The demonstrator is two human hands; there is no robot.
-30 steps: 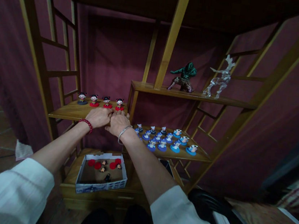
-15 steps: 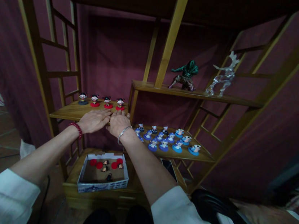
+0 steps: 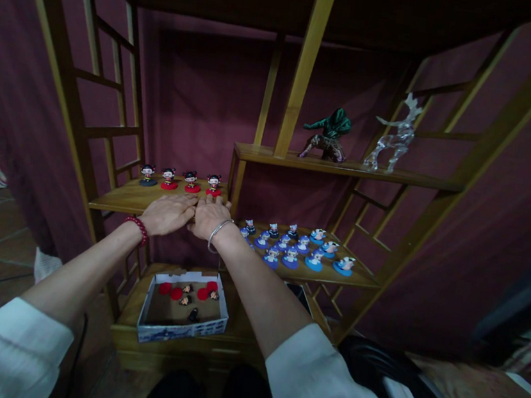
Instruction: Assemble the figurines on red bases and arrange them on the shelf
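My left hand [image 3: 169, 214], wearing a red bead bracelet, is held palm down in front of the left shelf's front edge. Beside it my right hand [image 3: 210, 217], with a silver bangle, nearly touches it at the fingertips. Both hands have their fingers bent and drawn together; whatever is between them is hidden behind the hands. Just beyond them, on the wooden left shelf [image 3: 115, 200], stands a row of several small figurines with dark hair buns. The rightmost figurine [image 3: 214, 184], on a red base, is closest to my fingers. The leftmost figurine [image 3: 148, 175] has a dark base.
Below, a cardboard box [image 3: 182, 329] holds red discs and small figurine parts. A lower right shelf carries several blue and purple figurines [image 3: 290, 257]. Above stand a green hooded statue [image 3: 333, 130] and a clear deer figure [image 3: 395, 141]. A wooden post [image 3: 305, 68] rises centrally.
Hardly anything differs. Both hands keep their place at the shelf edge, and the view has shifted very slightly.
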